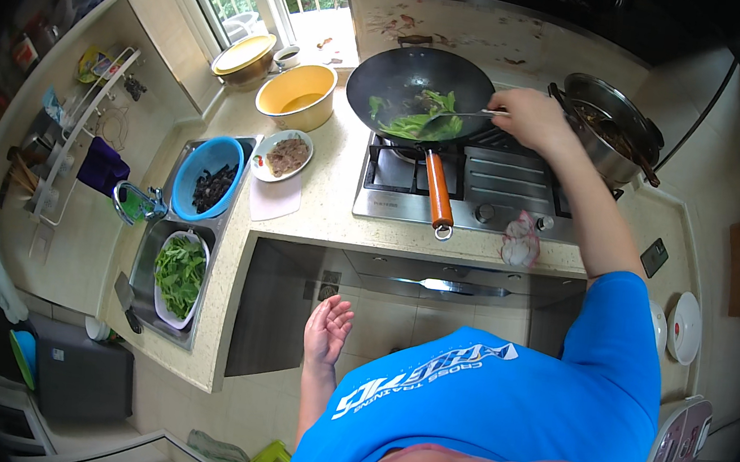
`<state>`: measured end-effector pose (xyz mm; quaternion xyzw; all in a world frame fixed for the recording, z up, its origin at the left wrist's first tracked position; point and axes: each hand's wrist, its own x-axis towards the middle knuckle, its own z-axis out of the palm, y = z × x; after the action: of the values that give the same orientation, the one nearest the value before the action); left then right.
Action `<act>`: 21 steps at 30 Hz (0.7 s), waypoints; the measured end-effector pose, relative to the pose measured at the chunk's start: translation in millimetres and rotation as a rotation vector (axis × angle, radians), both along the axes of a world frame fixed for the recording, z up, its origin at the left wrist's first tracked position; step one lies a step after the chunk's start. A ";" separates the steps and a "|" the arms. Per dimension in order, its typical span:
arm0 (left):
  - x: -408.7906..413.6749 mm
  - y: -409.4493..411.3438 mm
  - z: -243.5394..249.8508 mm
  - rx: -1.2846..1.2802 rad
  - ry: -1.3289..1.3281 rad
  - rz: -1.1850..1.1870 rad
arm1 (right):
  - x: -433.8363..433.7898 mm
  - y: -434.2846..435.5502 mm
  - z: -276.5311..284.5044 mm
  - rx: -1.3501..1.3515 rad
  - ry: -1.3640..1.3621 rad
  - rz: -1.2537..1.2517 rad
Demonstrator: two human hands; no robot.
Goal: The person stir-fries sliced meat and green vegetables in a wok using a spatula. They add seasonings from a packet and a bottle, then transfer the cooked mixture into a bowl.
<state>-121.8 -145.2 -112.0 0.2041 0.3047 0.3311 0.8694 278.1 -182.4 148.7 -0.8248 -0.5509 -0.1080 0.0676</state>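
Note:
My right hand (532, 119) grips the handle of a metal spatula (460, 114) at the right rim of a black wok (386, 74). The spatula's blade rests among green vegetable pieces (408, 125) in the wok. The wok stands on the gas stove (406, 206), its orange-brown handle (438, 191) pointing towards me. My left hand (328, 330) hangs in front of the counter, palm up and fingers slightly curled, holding nothing. A plate of minced meat (288, 156) and a yellow basin (297, 96) stand left of the stove.
In the sink at the left are a blue basket (182, 185) of dark food and a white basket (200, 294) of leafy greens. A cleaver (125, 291) lies on its edge. A steel pot (605, 147) stands right of the wok; a phone (654, 257) lies on the right counter.

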 end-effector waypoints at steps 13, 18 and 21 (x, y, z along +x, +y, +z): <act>20.8 4.6 13.8 0.096 -0.040 -0.111 | 40.9 66.3 -78.5 0.235 0.085 0.067; 12.6 3.1 4.4 0.067 0.021 -0.095 | 29.7 2.2 -25.5 0.145 -0.025 0.049; 11.6 4.6 1.2 0.069 0.024 -0.093 | 22.1 -24.0 2.1 0.109 -0.029 0.037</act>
<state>-110.2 -140.6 -110.8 0.2518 0.2937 0.2980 0.8727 300.1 -206.4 150.8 -0.8078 -0.5605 -0.1482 0.1064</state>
